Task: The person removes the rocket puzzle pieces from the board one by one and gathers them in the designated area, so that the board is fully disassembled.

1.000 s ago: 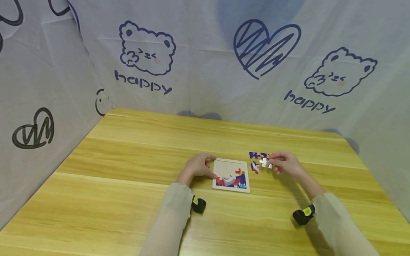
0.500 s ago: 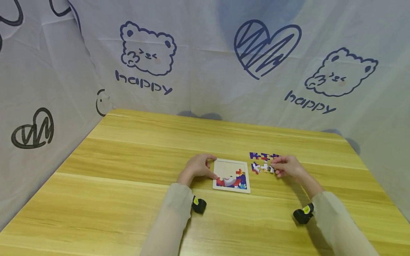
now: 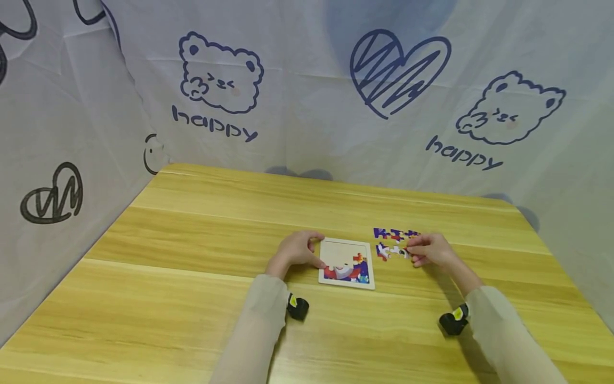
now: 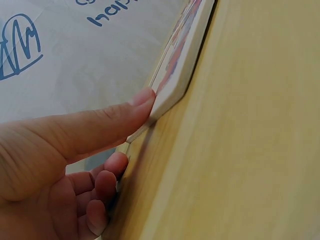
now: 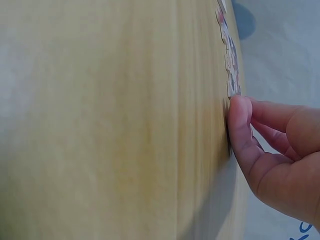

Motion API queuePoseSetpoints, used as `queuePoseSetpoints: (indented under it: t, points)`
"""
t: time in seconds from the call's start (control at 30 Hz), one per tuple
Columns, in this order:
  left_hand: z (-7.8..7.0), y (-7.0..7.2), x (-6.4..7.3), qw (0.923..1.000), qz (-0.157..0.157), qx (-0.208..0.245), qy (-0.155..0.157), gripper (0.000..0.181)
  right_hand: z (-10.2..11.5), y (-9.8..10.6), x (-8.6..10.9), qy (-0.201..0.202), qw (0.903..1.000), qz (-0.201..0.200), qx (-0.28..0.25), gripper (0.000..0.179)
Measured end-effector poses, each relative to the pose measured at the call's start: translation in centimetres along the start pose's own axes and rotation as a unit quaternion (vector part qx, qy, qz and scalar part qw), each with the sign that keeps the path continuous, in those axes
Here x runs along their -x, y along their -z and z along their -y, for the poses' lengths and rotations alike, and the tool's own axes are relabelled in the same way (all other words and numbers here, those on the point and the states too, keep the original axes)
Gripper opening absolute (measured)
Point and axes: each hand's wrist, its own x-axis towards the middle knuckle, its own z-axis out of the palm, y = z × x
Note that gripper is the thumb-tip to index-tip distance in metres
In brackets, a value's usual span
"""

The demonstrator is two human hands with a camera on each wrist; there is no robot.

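Observation:
A square puzzle board (image 3: 344, 245) with a pale rim lies on the table, its lower part filled with a colourful picture and its upper part bare. My left hand (image 3: 298, 248) holds it at the left edge, index finger at the far corner and thumb lower down. In the left wrist view the thumb (image 4: 115, 117) presses the rim while the other fingers curl below. Right of the board, my right hand (image 3: 431, 249) pinches the right end of a jigsaw piece (image 3: 403, 252) low at the table. Its fingertips hide part of that piece.
Several loose jigsaw pieces (image 3: 382, 233) lie in two short rows right of the board, near my right fingertips. The wooden table (image 3: 192, 309) reaches back to a white cloth (image 3: 307, 96) printed with bears and hearts. Each wrist carries a black camera (image 3: 298, 308).
My right hand has shifted slightly right and down, lowering the jigsaw piece from over the back row into the front row. The left hand and board stay put.

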Motion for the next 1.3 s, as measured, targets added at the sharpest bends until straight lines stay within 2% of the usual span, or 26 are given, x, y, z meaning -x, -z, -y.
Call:
queuePoseSetpoints:
  t: [0.43,0.7,0.9,1.3]
  points:
    - [0.0,0.1,0.0,0.9999,0.004,0.002,0.011,0.067,1.1,-0.9,0.3,0.013,0.9998,-0.016,-0.004,0.028]
    - [0.0,0.0,0.0,1.0000,0.000,-0.004,0.005,0.066,1.9,-2.1,0.5,0.027,0.9995,-0.007,0.014,0.031]
    - [0.1,0.0,0.0,0.9999,0.000,-0.011,-0.003,0.065,2.1,-3.3,0.3,0.034,0.9994,0.001,0.005,0.030]
    - [-0.1,0.0,0.0,1.0000,0.002,-0.002,0.004,0.065,3.1,-5.6,0.6,0.044,0.9987,0.016,0.020,0.025]
